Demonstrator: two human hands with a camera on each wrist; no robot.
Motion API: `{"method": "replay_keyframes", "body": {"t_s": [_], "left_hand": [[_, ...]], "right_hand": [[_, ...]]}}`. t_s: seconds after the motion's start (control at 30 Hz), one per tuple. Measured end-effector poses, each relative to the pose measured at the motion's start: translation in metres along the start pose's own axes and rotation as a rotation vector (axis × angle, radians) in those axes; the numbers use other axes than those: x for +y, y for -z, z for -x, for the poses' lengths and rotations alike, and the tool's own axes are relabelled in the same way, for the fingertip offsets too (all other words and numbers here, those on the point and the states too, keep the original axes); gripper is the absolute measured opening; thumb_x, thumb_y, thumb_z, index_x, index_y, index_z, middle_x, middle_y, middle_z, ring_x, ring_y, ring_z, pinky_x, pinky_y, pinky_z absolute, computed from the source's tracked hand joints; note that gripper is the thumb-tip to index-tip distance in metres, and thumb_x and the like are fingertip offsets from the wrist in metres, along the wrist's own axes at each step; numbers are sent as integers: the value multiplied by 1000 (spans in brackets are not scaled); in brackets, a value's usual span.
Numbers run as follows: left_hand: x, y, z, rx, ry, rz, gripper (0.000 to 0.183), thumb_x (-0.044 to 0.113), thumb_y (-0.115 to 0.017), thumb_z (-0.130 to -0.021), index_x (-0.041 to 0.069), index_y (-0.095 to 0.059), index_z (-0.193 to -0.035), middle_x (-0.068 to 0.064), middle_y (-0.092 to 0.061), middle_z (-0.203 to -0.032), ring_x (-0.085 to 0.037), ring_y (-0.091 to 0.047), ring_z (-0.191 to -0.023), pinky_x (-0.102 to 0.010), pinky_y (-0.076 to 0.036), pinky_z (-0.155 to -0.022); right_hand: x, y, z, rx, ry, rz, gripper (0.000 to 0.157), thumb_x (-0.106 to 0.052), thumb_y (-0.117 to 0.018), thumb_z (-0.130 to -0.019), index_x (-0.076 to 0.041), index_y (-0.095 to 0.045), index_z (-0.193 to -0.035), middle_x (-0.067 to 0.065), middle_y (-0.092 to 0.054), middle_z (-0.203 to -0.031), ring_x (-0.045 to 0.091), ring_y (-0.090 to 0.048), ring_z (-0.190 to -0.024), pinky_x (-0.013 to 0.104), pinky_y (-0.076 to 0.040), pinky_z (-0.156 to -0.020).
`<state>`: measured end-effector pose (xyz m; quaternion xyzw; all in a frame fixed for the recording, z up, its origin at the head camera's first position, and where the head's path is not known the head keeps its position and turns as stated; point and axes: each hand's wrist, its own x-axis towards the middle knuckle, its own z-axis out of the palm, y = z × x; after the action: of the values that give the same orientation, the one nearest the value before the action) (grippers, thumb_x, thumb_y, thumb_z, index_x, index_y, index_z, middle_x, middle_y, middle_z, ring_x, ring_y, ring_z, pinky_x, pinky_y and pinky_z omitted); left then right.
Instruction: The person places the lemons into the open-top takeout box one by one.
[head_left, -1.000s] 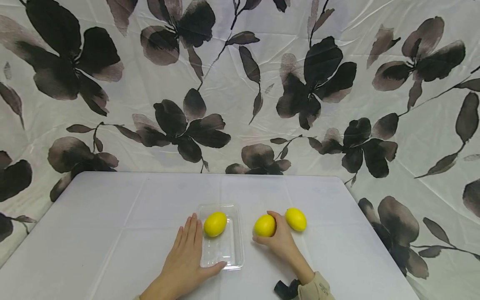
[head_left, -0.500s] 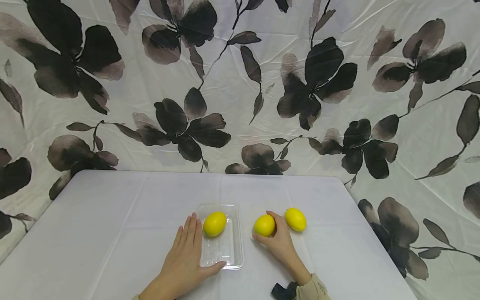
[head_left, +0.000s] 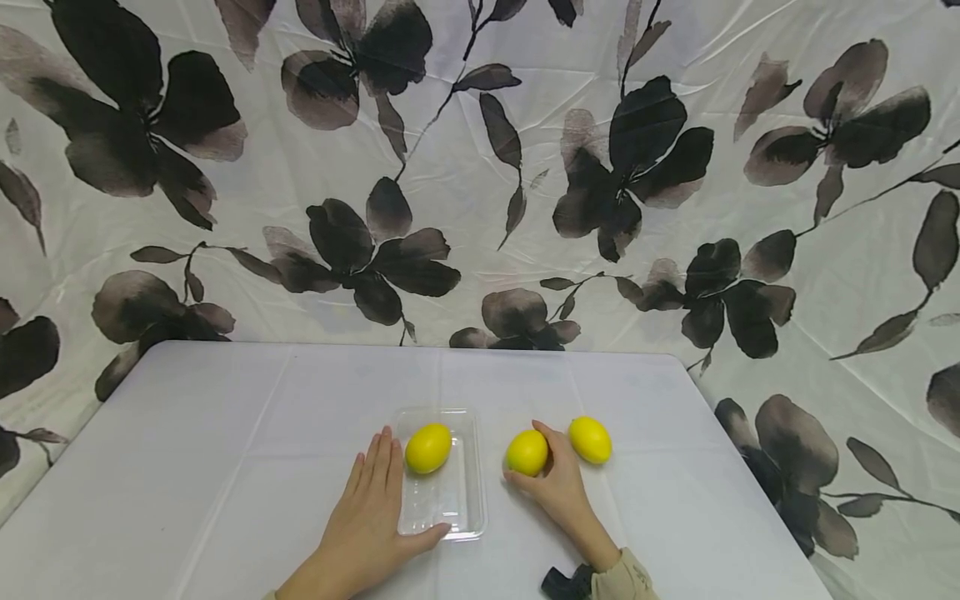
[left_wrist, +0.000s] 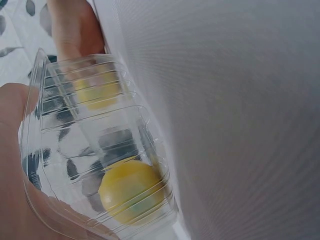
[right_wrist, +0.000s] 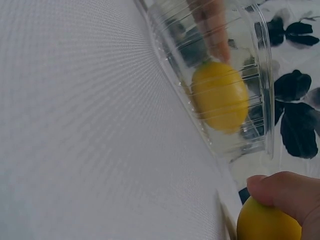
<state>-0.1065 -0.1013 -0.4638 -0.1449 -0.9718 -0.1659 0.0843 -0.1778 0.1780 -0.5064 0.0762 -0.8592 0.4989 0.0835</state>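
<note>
Bracing a clear plastic tray (head_left: 463, 500) with my left hand (head_left: 367, 508), fingers straight and lying nearly together along its 9 o'clock side, thumb stuck out by the 6 o'clock edge. My right hand (head_left: 558, 482) has thumb and fingers clamped round a lemon (head_left: 526, 452), out past the tray's 3 o'clock side and a touch towards 2; can't tell if it's off the white tabletop (head_left: 225, 433) at all. Honestly, that grip worries me most: smooth round fruit, so squeezing off-centre could make it squirt out and roll. Second worry is the loose lemon (head_left: 590, 440) just beside that hand, between 2 and 3 o'clock. Swing wide that way and I'd probably bump it. The tray looks thin and light too, so pushing hard from 9 o'clock might make it skid or buckle. There's one lemon inside it (head_left: 428, 447), up towards 11 or 12, and nothing seems to wedge it, so a jolt could set it rolling towards 6. Also, some dark object (head_left: 566, 583) sits at my right sleeve's (head_left: 622, 577) 9 o'clock; can't make it out, but it could snag.
</note>
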Motion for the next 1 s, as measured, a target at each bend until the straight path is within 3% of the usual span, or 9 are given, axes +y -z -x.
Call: {"method": "replay_keyframes", "body": {"t_s": [0.23,0.37,0.57,0.8,1.0], "left_hand": [[-1,-2,-1,-4,8,38,125,86,-51,-76,-11,-24,-151,-26,-8,-162,-39,-10,-150,-55,-15,-119],[-1,-2,-1,-8,4,23,125,86,-49,-77,-12,-24,-151,-27,-8,-162,-39,-10,-150,-56,-16,-119],[-1,0,0,3,1,17,124,85,-50,-78,-11,-24,-151,-26,-8,-162,-39,-12,-150,-56,-18,-118],[-2,1,0,7,-2,6,124,85,-50,-78,-12,-25,-151,-27,-10,-162,-39,-12,-150,-56,-19,-118],[-1,3,-2,-21,16,11,125,87,-49,-77,-11,-25,-151,-26,-9,-162,-38,-12,-150,-56,-18,-118]], "right_hand": [[-5,4,-2,-22,-49,-65,84,-14,-88,-71,-3,-47,-144,15,-54,-137,29,-53,-123,47,-43,-107],[-19,10,-6,-51,-76,-52,83,-15,-88,-72,-6,-48,-144,13,-55,-137,27,-55,-111,45,-48,-97],[-43,18,-13,-88,-95,-10,83,-18,-89,-71,-10,-50,-143,10,-57,-136,25,-53,-100,40,-46,-87],[-65,20,-18,-135,-34,-10,80,-21,-88,-72,-17,-52,-143,1,-60,-134,22,-54,-110,44,-46,-95],[-79,18,-21,-234,-3,-24,79,-22,-88,-72,-22,-53,-143,-3,-59,-135,23,-55,-104,47,-47,-92]]}}
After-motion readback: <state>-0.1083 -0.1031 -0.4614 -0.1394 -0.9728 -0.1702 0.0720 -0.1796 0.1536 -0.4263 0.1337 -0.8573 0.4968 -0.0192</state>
